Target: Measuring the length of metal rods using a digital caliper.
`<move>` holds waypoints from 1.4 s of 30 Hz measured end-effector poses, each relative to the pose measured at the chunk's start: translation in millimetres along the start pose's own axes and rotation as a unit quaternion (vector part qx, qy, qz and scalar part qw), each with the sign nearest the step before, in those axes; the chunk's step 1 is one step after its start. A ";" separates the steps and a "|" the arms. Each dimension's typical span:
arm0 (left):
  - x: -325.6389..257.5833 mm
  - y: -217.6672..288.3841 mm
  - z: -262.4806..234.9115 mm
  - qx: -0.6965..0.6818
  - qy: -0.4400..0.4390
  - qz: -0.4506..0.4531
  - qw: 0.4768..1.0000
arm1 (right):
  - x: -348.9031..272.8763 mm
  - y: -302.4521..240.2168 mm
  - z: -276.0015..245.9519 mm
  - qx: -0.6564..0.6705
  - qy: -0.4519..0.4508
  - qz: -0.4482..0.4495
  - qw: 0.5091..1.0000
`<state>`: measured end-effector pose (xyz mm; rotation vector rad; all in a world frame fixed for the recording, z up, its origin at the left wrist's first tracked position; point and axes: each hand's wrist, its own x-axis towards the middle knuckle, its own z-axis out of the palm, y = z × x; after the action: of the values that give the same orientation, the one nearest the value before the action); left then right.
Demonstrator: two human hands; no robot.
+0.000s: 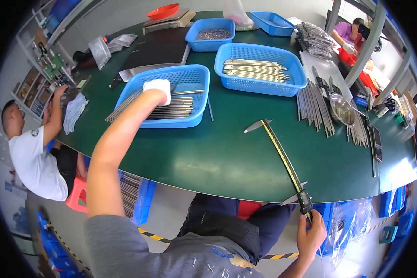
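My left hand (158, 89), in a white glove, reaches into a blue plastic basket (200, 111) on the left of the green table. It is over thin metal rods (173, 109) lying in that basket, and its fingers are hidden from view. Out at the table's front edge, my bare right hand (312, 233) is closed around the lower end of a long digital caliper (285, 159). The caliper slants up and left over the tabletop, its slider near my hand and its fixed jaw at the far end.
Another blue basket (264, 89) holds pale rods; a smaller one (210, 45) holds small metal parts. Loose rods (314, 109), a metal strainer (342, 111) and a phone (377, 143) lie at right. One co-worker (37, 160) sits at left, another (345, 34) at far right.
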<state>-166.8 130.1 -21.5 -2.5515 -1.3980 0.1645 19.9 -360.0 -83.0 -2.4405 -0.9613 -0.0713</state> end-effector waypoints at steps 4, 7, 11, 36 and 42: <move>-4.3 3.8 -0.2 0.043 -0.066 -0.006 0.997 | -1.3 0.3 3.2 0.005 0.014 -0.009 1.000; -1.7 -4.6 2.5 -0.040 -0.041 -0.058 0.997 | -2.0 -2.5 1.3 0.010 0.010 0.003 1.000; 5.7 -17.0 -6.9 -0.083 0.003 -0.069 0.994 | -0.6 -7.4 -0.5 -0.001 0.012 -0.001 1.000; -123.3 212.5 22.2 -0.441 0.138 0.618 0.636 | -0.2 -17.6 -7.1 -0.010 0.008 0.026 1.000; -123.9 211.9 19.5 -0.441 0.135 0.618 0.637 | -0.1 -15.4 -6.8 -0.011 0.007 0.017 1.000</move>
<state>-64.6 -81.7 -94.8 -3.5069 0.8688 -0.8582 10.7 -353.7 -70.3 -2.4732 -0.9165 -0.0880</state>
